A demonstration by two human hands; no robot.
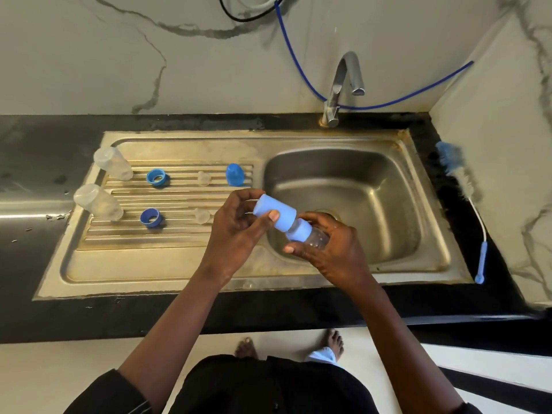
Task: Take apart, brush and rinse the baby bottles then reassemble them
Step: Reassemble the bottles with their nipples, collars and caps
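Left hand point(236, 225) grips the light blue cap point(265, 204), fingers and thumb curled round it. Right hand point(334, 249) grips the clear bottle point(318, 239), held tilted over the sink basin point(388, 180), its blue ring point(300, 230) fitted. On the drainboard point(179, 234): two upturned clear bottles point(113, 162), two blue rings point(157, 177), two clear nipples point(204, 178), one blue cap point(235, 174). Brush point(460, 171) lies on the counter right of the basin. Bottle markings too small to read.

The steel drainboard point(167, 258), left of centre, bears two clear bottle bodies point(113, 162), two blue rings point(157, 177), two clear teats point(204, 178) and a blue cap point(234, 174). A bottle brush point(469, 198) lies on the black countertop point(30, 264) at the right.
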